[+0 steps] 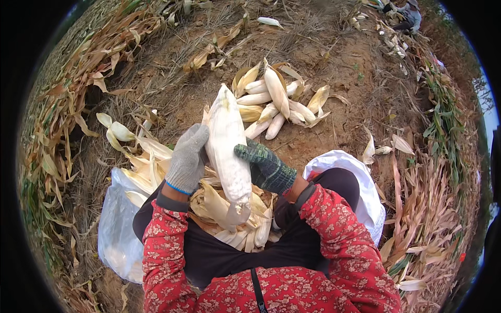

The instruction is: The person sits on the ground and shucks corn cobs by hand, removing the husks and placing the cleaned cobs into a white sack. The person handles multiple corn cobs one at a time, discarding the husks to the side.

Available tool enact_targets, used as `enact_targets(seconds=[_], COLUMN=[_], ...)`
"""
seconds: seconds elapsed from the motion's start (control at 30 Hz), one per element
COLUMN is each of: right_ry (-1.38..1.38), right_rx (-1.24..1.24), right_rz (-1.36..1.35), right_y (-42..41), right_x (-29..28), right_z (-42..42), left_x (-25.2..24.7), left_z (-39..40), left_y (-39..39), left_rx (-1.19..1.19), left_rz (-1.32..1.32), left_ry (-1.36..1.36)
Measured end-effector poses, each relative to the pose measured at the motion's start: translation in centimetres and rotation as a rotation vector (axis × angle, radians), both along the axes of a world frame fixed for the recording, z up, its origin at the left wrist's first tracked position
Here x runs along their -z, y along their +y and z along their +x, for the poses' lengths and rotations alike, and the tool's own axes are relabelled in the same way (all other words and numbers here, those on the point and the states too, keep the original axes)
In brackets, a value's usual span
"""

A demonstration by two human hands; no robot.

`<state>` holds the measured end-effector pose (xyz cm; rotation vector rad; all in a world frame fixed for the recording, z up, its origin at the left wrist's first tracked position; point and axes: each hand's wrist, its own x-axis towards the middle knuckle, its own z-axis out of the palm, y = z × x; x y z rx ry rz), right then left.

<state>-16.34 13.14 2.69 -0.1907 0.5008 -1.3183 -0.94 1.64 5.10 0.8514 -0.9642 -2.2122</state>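
An ear of corn in a pale dry husk is held between my two gloved hands, its pointed tip away from me and its stem end over my lap. My left hand, in a grey knit glove, grips its left side; the fingers are partly hidden behind it. On the right side my right hand, in a dark green patterned glove, lies against the husk with the thumb in front. Loose corn husks lie between my legs. Beyond the ear, a pile of corn ears in husks rests on the soil.
A clear plastic bag stands at my left beside dry husks. A white woven sack is at my right knee. Cut corn stalks line both sides. Another person sits far off at upper right.
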Motion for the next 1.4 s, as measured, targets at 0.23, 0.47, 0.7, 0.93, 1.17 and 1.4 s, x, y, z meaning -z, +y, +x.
enact_targets(seconds=[0.23,0.47,0.7,0.93,1.17,1.4], right_ry=[0.198,-0.156,-0.160,-0.068,0.074,0.164], right_rx=[0.070,0.140,0.407,0.721,0.625,0.458], right_rz=[-0.078,0.157,0.143,0.108,0.088,-0.125], right_y=[-0.5,-0.3,-1.3,-2.6,-0.1,0.6], right_x=[0.4,1.7,0.4,0.2,-0.1,0.7], right_z=[-0.1,-1.6,-2.9,-8.7,-10.5,-4.7], left_x=[0.5,2.2,-2.7,-4.7,-3.6,-1.6], left_z=[-0.2,0.7,-0.9,0.2,-0.6,-2.7], left_y=[0.2,-0.8,1.8,6.9,5.3,1.5], left_rx=[0.109,0.164,-0.190,0.827,1.220,0.196], left_rz=[-0.084,0.170,0.311,0.262,-1.093,-0.617], left_ry=[-0.178,0.349,0.261,-0.096,-0.574,-0.397])
